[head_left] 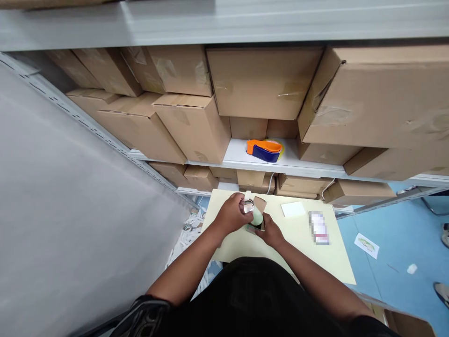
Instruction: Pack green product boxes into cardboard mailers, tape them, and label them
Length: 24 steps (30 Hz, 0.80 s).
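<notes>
Both hands meet over a pale yellow table (pixel 308 255). My left hand (pixel 233 213) is closed around a small shiny silvery object (pixel 248 206) next to a small brown cardboard box (pixel 260 203). My right hand (pixel 268 230) is closed on a pale green rounded item (pixel 257 217) that touches the silvery one. I cannot make out exactly what the two items are.
A white pad (pixel 293 208) and a blurred label (pixel 319 227) lie on the table to the right. An orange and blue tape dispenser (pixel 264 150) sits on the shelf (pixel 242 157) among several cardboard boxes (pixel 264 82). Paper scraps (pixel 187 236) litter the floor at left; a grey partition (pixel 63 196) stands at left.
</notes>
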Motion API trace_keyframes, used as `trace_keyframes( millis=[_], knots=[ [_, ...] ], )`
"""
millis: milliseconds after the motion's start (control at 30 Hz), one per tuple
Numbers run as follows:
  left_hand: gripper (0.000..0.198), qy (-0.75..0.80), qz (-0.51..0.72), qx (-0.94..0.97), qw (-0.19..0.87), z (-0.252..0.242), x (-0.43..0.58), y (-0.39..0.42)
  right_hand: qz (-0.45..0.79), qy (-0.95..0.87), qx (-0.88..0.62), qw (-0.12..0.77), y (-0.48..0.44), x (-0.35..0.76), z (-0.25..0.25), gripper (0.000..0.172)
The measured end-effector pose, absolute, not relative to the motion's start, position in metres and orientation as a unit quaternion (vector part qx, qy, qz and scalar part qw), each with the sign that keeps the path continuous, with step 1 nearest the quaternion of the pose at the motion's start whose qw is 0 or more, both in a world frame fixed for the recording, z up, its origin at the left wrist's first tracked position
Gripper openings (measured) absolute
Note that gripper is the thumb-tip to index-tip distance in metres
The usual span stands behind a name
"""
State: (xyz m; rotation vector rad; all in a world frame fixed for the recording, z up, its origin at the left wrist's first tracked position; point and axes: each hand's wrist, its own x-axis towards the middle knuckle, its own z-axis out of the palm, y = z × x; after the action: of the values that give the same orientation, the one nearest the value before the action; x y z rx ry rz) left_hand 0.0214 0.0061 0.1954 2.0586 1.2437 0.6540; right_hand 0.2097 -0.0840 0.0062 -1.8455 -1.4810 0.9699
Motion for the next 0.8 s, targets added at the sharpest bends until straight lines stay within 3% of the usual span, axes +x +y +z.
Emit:
trace_keyframes(
  millis=[200, 367, 467, 600, 800],
  knots=[
    [0.042, 0.429, 0.336, 0.713, 0.441, 0.219, -0.02, 0.025, 0.337, -0.583, -0.668, 0.317, -0.085, 0.225, 0.032, 0.095],
    [0.048, 0.372, 0.364, 0.636, 0.57, 0.216, -0.042, 0.022, 0.248, -0.571, -0.686, 0.375, -0.12, 0.237, 0.084, 0.071],
    [0.046, 0.324, 0.368, 0.597, 0.635, 0.214, -0.046, 0.016, 0.415, -0.486, -0.636, 0.434, -0.131, 0.218, 0.112, 0.063],
    [0.054, 0.261, 0.365, 0.559, 0.698, 0.212, -0.042, 0.011, 0.666, -0.323, -0.488, 0.463, -0.125, 0.178, 0.138, 0.072],
    [0.076, 0.286, 0.448, 0.457, 0.713, 0.19, -0.028, -0.01, 0.629, -0.285, -0.471, 0.549, -0.118, 0.144, 0.155, 0.066]
  ],
)
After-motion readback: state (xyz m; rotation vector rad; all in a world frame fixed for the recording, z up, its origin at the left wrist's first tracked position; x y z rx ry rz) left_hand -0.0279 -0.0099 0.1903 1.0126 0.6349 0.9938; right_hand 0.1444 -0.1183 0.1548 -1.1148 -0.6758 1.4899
